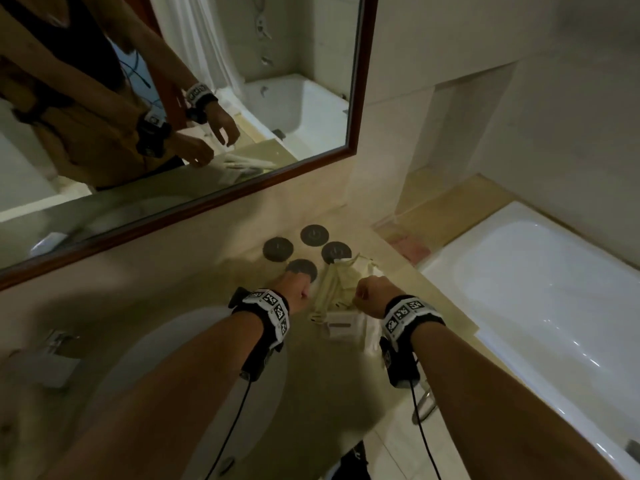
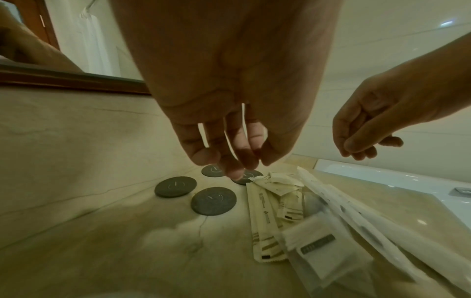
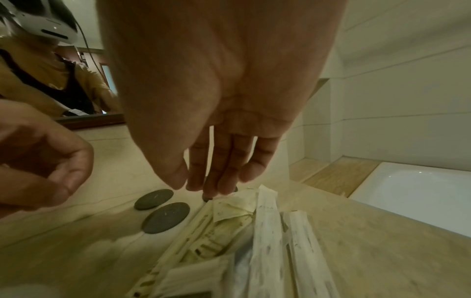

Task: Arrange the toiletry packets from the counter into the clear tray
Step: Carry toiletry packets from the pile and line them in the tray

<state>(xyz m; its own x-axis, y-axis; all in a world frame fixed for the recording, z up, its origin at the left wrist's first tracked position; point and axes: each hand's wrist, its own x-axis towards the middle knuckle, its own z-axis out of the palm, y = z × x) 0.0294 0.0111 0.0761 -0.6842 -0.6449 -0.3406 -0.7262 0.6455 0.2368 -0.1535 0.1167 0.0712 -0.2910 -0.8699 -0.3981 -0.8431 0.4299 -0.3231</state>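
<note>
Left hand [image 2: 226,129]: fingers slack, empty, hovering above dark round coasters [image 2: 213,201]. Right hand [image 3: 219,145]: fingers loose, nothing held, over packets [image 3: 254,231]. Packets lay heaped on table [image 2: 102,231] betw. & below both hands, prob. awaiting sorting. Clear tray: couldn't make out.

Cream and white toiletry packets [image 2: 277,211], some with dark printed labels. Four dark grey round coasters [image 2: 213,201]. Beige veined marble counter [image 2: 102,252]. White bathtub [image 1: 540,292]. Reddish-brown mirror frame [image 1: 362,98]. Wristbands [image 1: 273,311] seemingly black-and-white checked.
</note>
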